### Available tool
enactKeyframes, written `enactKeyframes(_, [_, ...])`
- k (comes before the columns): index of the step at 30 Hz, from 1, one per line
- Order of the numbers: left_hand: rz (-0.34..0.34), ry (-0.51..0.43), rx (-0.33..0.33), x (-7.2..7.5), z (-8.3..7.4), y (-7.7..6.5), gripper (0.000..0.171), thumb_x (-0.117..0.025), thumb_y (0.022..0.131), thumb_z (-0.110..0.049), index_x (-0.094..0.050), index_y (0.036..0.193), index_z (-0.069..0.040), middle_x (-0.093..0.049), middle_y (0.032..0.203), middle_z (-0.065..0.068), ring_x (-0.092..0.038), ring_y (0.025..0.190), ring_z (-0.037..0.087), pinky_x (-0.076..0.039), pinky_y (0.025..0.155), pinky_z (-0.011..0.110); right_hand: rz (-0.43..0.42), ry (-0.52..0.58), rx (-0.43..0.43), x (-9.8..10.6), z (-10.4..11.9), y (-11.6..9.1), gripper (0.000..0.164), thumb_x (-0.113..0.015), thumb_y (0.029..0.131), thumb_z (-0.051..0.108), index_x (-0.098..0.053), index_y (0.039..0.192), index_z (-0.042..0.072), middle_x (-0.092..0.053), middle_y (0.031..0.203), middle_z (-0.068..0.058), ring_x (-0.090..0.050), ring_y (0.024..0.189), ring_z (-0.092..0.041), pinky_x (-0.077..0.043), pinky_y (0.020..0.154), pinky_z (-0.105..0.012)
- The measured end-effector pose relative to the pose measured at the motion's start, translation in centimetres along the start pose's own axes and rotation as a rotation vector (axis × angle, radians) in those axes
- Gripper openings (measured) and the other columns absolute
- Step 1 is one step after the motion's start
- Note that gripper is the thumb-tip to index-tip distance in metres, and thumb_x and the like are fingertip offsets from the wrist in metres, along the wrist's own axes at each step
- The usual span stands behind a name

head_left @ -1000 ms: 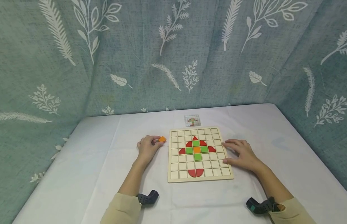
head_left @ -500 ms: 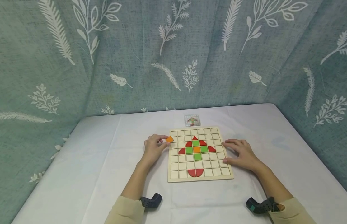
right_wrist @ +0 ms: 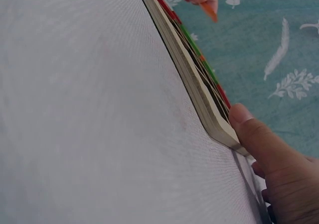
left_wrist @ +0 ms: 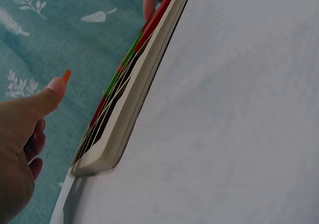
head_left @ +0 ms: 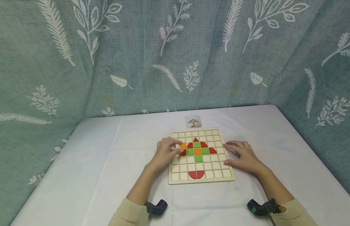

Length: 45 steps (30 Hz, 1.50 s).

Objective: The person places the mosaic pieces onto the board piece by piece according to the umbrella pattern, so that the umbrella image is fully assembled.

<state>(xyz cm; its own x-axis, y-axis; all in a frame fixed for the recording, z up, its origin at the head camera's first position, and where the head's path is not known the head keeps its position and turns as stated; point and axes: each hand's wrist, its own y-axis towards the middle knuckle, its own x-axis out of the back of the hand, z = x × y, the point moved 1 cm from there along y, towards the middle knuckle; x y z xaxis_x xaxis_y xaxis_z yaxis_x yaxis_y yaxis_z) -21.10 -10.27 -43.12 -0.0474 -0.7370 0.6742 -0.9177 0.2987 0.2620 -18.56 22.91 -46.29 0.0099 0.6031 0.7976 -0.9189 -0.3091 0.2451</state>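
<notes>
Between thumb and fingertips my left hand (head_left: pixel 164 153) pinches an orange square tile (head_left: pixel 183 146), held above the left part of a wooden grid board (head_left: pixel 175 177). In the left wrist view the tile (left_wrist: pixel 67 75) shows edge-on at the thumb tip. My right hand (head_left: pixel 244 157) rests at the board's right edge, thumb and fingers spread along it. On the board, green tiles (head_left: pixel 198 158) and an orange one (head_left: pixel 197 151) form a cross, with red curved pieces (head_left: pixel 212 150) beside it and a red triangle (head_left: pixel 196 139) on top. Two red quarter-rounds (head_left: pixel 196 174) sit in the lower rows.
Behind the board lies a small card (head_left: pixel 193 121) printed with a similar coloured figure on a grid. A white cloth (head_left: pixel 78 175) covers the table. A blue-green leaf-print curtain (head_left: pixel 135 62) hangs at the back and sides.
My left hand has carried the orange tile rightward, from beside the board to over its left columns. The right hand has stayed at the board's edge.
</notes>
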Motion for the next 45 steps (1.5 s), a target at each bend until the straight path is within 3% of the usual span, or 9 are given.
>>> enactKeyframes(12, [0.13,-0.004,-0.158,-1.3,-2.5,-0.4,0.03,-0.075,0.079,-0.023,-0.069,0.107,-0.013,-0.052,0.082,-0.001,-0.039,0.086,0.014,-0.023,0.083,0.038,0.006,-0.004,-0.023,0.0,0.1,0.0,0.07,-0.078,0.071,0.043,-0.058,0.13,0.012,-0.05,0.134,-0.01,-0.035,0.118,-0.032,-0.03,0.091,-0.054])
enactKeyframes(25, [0.225,0.03,-0.211,-2.9,-3.7,-1.1,0.028,-0.077,0.077,-0.026,-0.07,0.103,-0.016,-0.053,0.081,-0.007,-0.041,0.082,0.01,-0.028,0.08,0.034,-0.011,-0.014,0.006,0.2,0.2,-0.2,0.068,-0.078,0.072,0.042,-0.058,0.129,0.011,-0.051,0.132,-0.011,-0.037,0.116,-0.032,-0.03,0.09,-0.055])
enactKeyframes(34, [0.308,0.083,-0.152,-3.3,-3.9,-2.0,0.026,-0.074,0.08,-0.03,-0.071,0.103,-0.018,-0.049,0.08,-0.01,-0.04,0.085,0.011,-0.027,0.08,0.032,-0.016,-0.02,0.026,-0.1,0.4,0.2,0.067,-0.078,0.072,0.04,-0.059,0.129,0.011,-0.052,0.132,-0.012,-0.037,0.116,-0.033,-0.03,0.09,-0.054])
enactKeyframes(45, [0.32,0.112,-0.118,-3.5,-3.4,-2.3,0.025,-0.072,0.082,-0.031,-0.071,0.104,-0.019,-0.046,0.078,-0.01,-0.038,0.084,0.01,-0.025,0.077,0.03,-0.006,-0.018,0.029,-0.3,0.2,0.2,0.067,-0.078,0.072,0.04,-0.058,0.129,0.011,-0.051,0.132,-0.011,-0.038,0.115,-0.032,-0.031,0.089,-0.054])
